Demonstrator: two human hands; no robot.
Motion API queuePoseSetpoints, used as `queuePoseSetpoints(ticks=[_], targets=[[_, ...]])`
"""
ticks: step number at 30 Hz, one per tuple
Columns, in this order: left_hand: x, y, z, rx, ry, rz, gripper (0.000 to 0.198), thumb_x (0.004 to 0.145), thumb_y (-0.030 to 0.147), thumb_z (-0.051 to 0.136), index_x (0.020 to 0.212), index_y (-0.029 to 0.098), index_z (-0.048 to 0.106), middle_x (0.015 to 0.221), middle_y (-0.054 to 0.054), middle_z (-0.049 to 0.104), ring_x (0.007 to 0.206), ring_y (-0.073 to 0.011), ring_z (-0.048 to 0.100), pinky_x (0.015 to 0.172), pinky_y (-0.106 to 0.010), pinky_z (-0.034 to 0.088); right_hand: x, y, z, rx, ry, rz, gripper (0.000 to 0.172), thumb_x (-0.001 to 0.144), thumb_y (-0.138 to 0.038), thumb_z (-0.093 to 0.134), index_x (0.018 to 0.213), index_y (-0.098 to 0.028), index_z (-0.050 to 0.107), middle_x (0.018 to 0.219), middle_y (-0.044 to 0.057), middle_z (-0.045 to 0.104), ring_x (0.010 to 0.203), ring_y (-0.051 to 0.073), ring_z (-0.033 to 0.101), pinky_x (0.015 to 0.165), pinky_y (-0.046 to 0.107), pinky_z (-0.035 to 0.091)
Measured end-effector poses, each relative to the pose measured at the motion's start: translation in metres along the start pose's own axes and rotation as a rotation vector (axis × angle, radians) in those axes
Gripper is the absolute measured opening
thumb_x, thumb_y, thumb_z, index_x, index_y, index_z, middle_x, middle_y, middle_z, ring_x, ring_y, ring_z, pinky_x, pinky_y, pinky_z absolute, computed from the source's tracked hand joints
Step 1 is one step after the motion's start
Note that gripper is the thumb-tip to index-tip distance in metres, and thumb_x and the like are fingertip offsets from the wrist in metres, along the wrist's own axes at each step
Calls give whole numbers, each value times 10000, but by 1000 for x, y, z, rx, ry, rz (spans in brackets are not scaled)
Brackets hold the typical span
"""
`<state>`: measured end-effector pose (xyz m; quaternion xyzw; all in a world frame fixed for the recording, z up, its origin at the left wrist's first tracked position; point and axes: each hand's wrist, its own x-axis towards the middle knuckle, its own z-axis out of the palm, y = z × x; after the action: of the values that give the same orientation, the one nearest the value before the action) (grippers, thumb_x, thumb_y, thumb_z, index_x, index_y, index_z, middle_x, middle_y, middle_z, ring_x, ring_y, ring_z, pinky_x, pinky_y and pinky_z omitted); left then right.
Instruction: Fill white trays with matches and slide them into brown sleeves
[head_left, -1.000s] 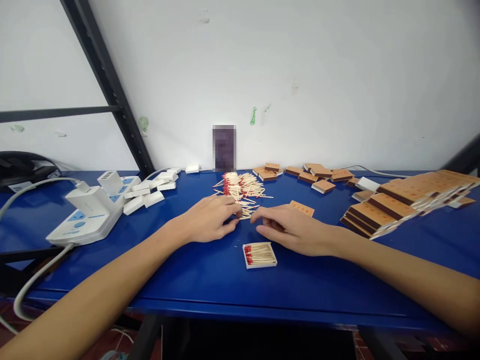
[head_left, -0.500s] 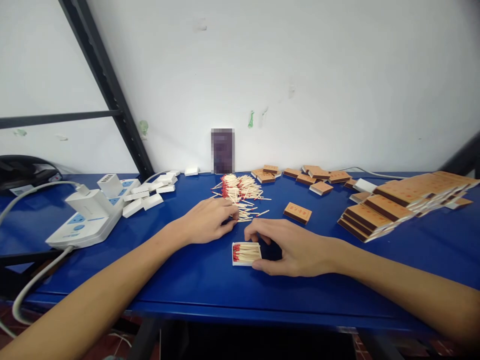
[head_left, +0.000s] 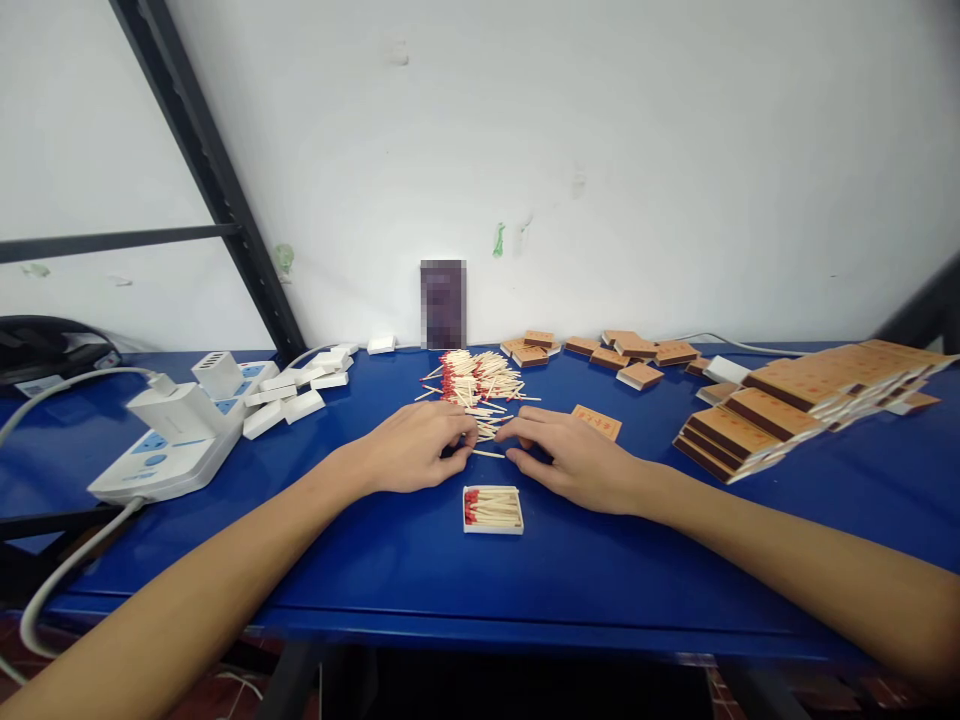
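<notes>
My left hand [head_left: 420, 445] rests at the near left edge of a loose pile of red-tipped matches [head_left: 480, 382], its fingers curled and the thumb close to the fingertips. Whatever may be between those tips is too small to make out. Opposite it, my right hand [head_left: 566, 455] reaches to the pile's near right side, thumb and forefinger apart. A single match [head_left: 489, 455] lies between the two hands. Closer to me sits a white matchbox tray [head_left: 493, 531] holding several matches, heads to the left. Behind my right hand is a brown matchbox sleeve [head_left: 600, 422], partly hidden.
Stacked brown matchbox sleeves [head_left: 780, 410] stand at the right, with more loose sleeves [head_left: 634, 345] at the back. White trays [head_left: 304, 405] are heaped at the left beside a power strip [head_left: 161, 455] with plugged-in chargers and a cable. The blue table's front edge [head_left: 480, 640] is nearest me.
My right hand has left the matchbox tray and moved away from me to the matches, now partly covering the single sleeve. My left hand has stayed almost still.
</notes>
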<state>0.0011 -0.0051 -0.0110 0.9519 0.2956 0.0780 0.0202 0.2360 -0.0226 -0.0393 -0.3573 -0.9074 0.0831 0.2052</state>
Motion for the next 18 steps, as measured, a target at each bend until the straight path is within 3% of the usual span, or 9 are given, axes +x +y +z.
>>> queuePoseSetpoints(ticks=[4,9,18], targets=[[0,1,-1,15,8,-20,92,867,202,486,841,181,572,819,-10,604,739,-153,535,697,-292,409,-3,-8,-7,110,-22,-86,177,973,-262,434,958,-195,597,829,26,582,750,159,530,692,294,420],[0,1,0,18,9,-14,105,871,202,474,838,180,570,822,-15,613,734,-153,536,695,-292,405,-5,-15,-8,154,-82,-159,170,981,-289,423,953,-194,561,834,22,577,722,153,488,686,297,400],[0,1,-1,38,8,-31,106,867,217,471,864,187,573,829,-17,610,755,-163,551,673,-290,397,-2,-19,-5,163,-93,-116,167,981,-293,419,903,-202,536,797,3,573,699,146,490,660,285,381]])
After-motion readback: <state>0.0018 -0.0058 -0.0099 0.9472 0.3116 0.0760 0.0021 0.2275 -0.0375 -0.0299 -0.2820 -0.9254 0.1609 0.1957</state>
